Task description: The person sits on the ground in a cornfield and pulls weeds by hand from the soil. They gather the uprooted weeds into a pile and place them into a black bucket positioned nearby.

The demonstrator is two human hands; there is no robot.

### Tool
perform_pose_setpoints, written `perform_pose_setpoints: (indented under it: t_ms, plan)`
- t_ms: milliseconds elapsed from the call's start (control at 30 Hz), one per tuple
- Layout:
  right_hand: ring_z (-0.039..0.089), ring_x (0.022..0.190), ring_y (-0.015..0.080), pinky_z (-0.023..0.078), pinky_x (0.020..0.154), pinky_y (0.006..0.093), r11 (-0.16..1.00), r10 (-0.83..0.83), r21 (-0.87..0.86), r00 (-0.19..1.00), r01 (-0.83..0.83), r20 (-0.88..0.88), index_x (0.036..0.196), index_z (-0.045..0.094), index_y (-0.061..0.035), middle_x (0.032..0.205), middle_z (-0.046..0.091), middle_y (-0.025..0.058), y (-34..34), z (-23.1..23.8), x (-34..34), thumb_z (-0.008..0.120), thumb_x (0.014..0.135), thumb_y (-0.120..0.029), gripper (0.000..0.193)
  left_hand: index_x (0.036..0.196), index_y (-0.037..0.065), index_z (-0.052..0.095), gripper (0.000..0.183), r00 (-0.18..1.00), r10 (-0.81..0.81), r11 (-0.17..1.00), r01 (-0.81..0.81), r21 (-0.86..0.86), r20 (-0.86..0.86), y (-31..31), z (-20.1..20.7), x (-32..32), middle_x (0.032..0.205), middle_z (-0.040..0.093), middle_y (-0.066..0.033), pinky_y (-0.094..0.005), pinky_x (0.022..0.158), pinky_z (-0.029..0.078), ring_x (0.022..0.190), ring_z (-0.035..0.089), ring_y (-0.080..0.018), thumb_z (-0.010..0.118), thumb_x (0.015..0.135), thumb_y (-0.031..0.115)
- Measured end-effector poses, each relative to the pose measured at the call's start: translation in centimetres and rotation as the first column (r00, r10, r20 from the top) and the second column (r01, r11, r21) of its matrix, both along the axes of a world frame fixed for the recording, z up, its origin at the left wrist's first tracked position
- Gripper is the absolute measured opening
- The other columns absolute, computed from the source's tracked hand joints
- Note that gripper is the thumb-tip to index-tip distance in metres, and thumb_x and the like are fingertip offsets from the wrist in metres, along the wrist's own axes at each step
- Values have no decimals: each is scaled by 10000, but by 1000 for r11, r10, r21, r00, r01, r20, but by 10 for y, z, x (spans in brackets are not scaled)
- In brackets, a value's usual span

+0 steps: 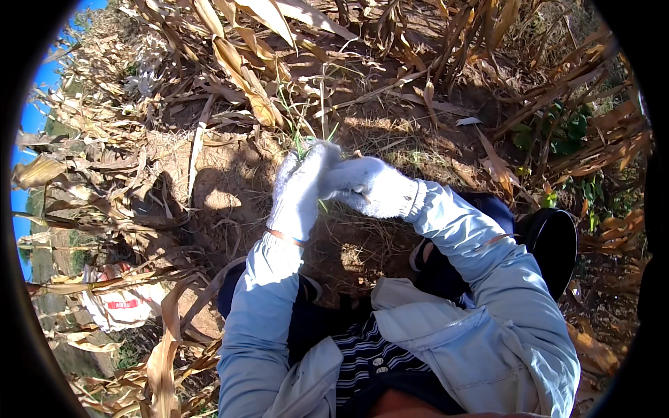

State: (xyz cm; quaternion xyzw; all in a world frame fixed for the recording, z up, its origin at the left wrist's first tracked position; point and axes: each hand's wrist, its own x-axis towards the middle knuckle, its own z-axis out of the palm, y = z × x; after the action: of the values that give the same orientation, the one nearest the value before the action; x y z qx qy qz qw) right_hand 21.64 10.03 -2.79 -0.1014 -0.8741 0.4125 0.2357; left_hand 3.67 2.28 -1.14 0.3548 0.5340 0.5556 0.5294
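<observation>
Both my hands wear fuzzy white knit gloves and meet above the soil in front of my knees. My left hand is closed around thin green grass, whose blades stick out above the glove. My right hand presses against the left one with its fingers curled. The right fingertips are hidden behind or within the left glove, so I cannot make out what they grip. A little green also shows below the point where the gloves meet.
Dry corn stalks and leaves stand and lie all around. A black bucket is beside my right arm. To the left lies a white sack with red print. Green leafy plants grow at the right.
</observation>
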Motion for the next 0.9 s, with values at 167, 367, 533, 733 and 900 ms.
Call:
perform_pose_setpoints:
  t_ms: [167,367,533,733,900]
  plan:
    - [724,1035,221,597,906,347,969,49,-238,994,-71,-94,1237,735,-59,1148,746,98,15,7,4,684,1013,-60,229,1151,55,722,269,998,67,997,-67,36,-7,3,-5,-5,1053,736,-57,-328,814,556,938,681,-161,625,1086,297]
    - [615,769,80,501,700,255,526,-428,-819,903,230,-22,1204,705,-76,1013,746,18,38,8,16,727,1032,-218,224,1165,62,688,243,998,41,999,-40,6,-46,1,-1,-5,1008,725,-65,-304,725,551,805,634,-124,602,1101,280]
    - [699,897,122,576,822,284,354,-499,-922,865,156,-46,1368,677,-71,1095,758,37,32,15,12,745,1019,-314,431,1099,70,675,231,978,-35,994,12,-109,-205,-5,13,14,867,669,4,-226,616,441,681,542,-58,535,1123,253]
    - [599,755,72,510,652,230,339,-467,-939,877,59,-114,1172,686,-61,947,689,9,30,5,6,736,1022,-238,237,1089,53,677,213,984,-96,975,62,-214,-151,-8,6,20,816,660,8,-221,560,445,618,537,-47,532,1117,206]
    - [569,709,65,478,633,234,453,-409,-876,911,163,-42,1104,700,-97,829,632,-33,26,13,8,727,1030,-296,214,1221,28,698,253,969,-119,981,82,-174,-216,-10,5,19,851,683,-6,-218,572,438,627,527,-39,571,1105,214]
